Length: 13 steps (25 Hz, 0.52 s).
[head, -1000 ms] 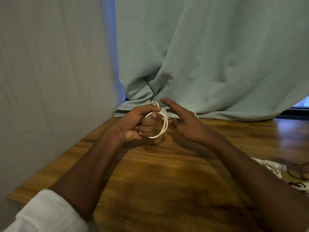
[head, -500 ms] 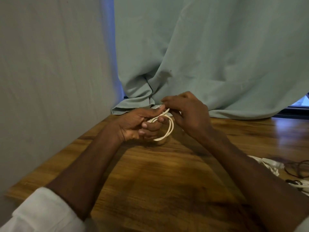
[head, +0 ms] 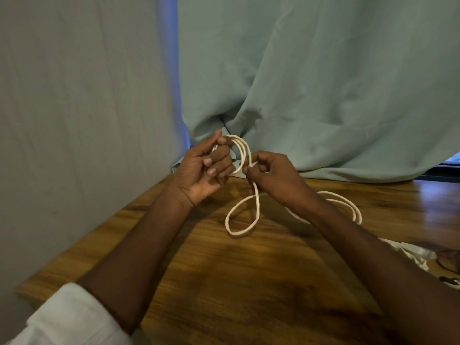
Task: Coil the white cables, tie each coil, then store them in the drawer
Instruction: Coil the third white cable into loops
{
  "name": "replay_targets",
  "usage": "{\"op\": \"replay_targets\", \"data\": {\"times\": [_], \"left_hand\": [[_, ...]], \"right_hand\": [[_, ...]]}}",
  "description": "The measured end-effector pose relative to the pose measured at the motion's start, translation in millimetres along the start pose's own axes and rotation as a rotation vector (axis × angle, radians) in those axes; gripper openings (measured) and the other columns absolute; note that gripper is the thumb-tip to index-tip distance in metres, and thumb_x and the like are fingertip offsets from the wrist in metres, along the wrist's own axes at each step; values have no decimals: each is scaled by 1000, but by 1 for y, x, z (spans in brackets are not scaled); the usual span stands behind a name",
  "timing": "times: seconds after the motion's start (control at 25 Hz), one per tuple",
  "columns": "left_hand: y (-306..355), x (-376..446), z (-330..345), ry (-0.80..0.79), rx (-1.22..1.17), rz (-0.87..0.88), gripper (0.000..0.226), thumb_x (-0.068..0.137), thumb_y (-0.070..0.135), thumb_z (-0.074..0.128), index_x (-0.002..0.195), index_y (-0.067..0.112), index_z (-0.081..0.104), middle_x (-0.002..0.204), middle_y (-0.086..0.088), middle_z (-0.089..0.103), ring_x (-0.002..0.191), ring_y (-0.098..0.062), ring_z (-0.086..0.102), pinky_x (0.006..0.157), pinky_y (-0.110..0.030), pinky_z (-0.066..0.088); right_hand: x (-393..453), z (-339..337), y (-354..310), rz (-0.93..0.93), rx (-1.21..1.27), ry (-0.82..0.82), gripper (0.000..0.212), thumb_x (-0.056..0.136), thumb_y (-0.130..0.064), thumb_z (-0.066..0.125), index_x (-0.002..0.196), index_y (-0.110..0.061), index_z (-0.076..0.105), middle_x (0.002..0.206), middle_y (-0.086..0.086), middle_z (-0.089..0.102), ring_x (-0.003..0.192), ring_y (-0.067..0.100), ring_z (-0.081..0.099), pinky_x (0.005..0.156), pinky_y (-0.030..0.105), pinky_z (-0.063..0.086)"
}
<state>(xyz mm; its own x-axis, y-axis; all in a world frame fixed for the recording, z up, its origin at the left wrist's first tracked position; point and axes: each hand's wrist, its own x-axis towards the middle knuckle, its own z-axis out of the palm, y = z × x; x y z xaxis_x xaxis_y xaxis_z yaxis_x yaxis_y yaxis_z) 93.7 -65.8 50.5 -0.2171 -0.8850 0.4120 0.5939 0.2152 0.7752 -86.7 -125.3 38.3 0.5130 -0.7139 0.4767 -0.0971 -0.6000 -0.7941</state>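
Coil half wound, slack loose on the counter.
Left hand (head: 202,168) holds the cable (head: 242,212) turns at 12 o'clock; right hand (head: 271,176) pinches the strand beside them. Slack loops at 6 and 3 o'clock could snag or let turns spring off if either grip eases. Wall crowds 9 o'clock, curtain (head: 323,95) 12; counter (head: 224,282) open at 6.

Left sleeve (head: 67,317): a white fabric sleeve is seen at the lower left, pushed up so that it ends well short of the wrist.
Left forearm (head: 139,250): it is left bare from the sleeve's edge to the wrist.
Left wrist (head: 188,197): a thin dark band or thread is worn around it.
Right forearm (head: 373,265): no sleeve is seen on it.
Left hand (head: 202,170): no ring or glove is worn.
Right hand (head: 273,178): no ring or glove is worn.
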Motion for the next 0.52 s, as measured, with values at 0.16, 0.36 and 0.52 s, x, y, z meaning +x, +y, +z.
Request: {"op": "replay_targets", "data": {"times": [0.16, 0.36, 0.52], "left_hand": [[-3, 4, 1, 180, -88, 142, 33, 112, 27, 32, 92, 13, 54, 60, 7, 57, 53, -8, 59, 56, -24, 52], [-4, 10, -6, 382, -2, 306, 35, 114, 26, 31, 93, 11, 54, 88, -8, 79, 85, -23, 79, 69, -29, 63], [-9, 14, -6, 501, 588, 331, 40, 115, 33, 28, 93, 10, 52, 89, -17, 79, 84, -31, 78, 76, -36, 63]], "right_hand": [[-8, 5, -8, 87, 22, -180, 16, 102, -21, 65, 115, -15, 71, 76, 8, 79, 77, 18, 77, 84, 34, 58], [-14, 13, -16, 60, -203, -316, 14, 99, -18, 64, 110, -17, 72, 76, 1, 79, 76, 9, 77, 81, 32, 57], [-18, 19, -22, -89, -371, -387, 13, 96, -15, 65, 99, -21, 76, 80, -10, 76, 76, 0, 73, 74, 22, 57]]}}
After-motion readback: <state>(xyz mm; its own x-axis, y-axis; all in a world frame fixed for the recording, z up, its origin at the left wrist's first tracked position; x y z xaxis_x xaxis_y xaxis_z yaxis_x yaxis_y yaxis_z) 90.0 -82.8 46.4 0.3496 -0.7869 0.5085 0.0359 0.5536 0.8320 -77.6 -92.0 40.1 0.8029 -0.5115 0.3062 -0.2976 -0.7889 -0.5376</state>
